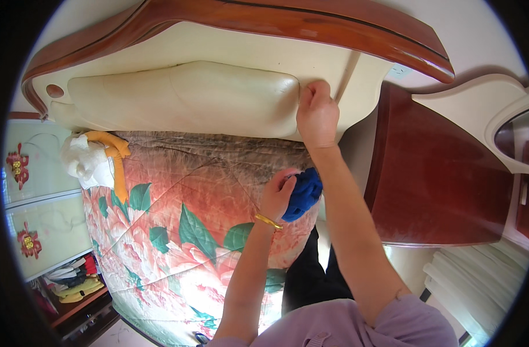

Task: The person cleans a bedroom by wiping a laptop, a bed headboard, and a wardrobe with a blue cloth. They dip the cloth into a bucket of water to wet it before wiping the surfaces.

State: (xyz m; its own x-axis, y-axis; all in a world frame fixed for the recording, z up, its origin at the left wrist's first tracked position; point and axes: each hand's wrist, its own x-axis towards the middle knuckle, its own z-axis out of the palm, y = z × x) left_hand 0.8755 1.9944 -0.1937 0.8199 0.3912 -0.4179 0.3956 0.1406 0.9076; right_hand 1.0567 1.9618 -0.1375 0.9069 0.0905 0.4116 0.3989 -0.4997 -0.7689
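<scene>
My left hand (279,194), with a gold bracelet at its wrist, is closed around a bunched blue cloth (304,195) above the bed's right edge. Farther forward, my right hand (319,114) is closed like a fist against the cream headboard (235,49), just beside the right end of its padded cushion (183,98). Whatever its fingers may hold is hidden. Beneath both arms lies a quilted bed cover (160,214) with pink flowers and green leaves.
A white and orange plush toy (90,160) lies at the bed's far left corner. To the right stands a dark red wooden cabinet (441,179) near a white curtain (472,283). At left, a wardrobe (45,208) holds folded clothes low down.
</scene>
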